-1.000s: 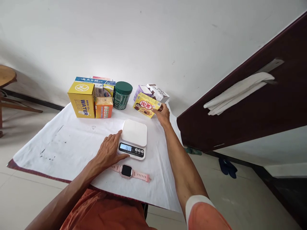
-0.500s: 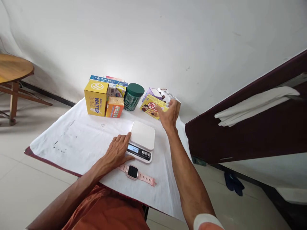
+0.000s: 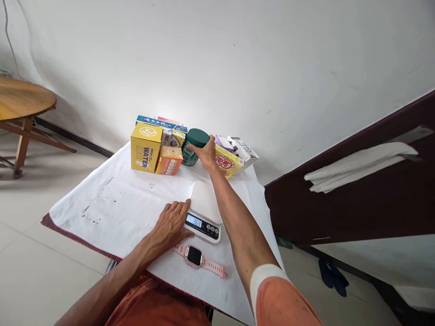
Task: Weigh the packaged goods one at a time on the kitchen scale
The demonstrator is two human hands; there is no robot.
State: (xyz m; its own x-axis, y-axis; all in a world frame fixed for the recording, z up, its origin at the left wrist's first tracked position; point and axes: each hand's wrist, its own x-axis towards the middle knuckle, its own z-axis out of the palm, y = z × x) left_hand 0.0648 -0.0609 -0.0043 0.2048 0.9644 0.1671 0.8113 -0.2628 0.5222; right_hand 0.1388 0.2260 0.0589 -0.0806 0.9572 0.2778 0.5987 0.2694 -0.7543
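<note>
A white kitchen scale [image 3: 205, 201] lies on the cloth-covered table, its lit display reading 363. Against the scale's left edge rests my left hand [image 3: 174, 220], fingers flat and thumb spread near the lower corner. My right hand [image 3: 206, 155] is at a green lidded jar [image 3: 190, 154], thumb across its front and fingers round its right side; the jar stands upright. A yellow snack box [image 3: 228, 159] is just right of that hand. Nearer me, a pink-strapped smartwatch [image 3: 194, 256] lies below the scale.
Left of the jar stand a yellow box [image 3: 145, 147], an orange box [image 3: 169, 160] and a blue box [image 3: 159, 121]. A white box [image 3: 245, 151] and a purple box [image 3: 223, 143] are at the back right. The wall rises behind the table. A wooden stool [image 3: 25, 102] stands left.
My right hand has moved left from the yellow snack box to the green jar. My left hand stays by the scale. The view has shifted slightly.
</note>
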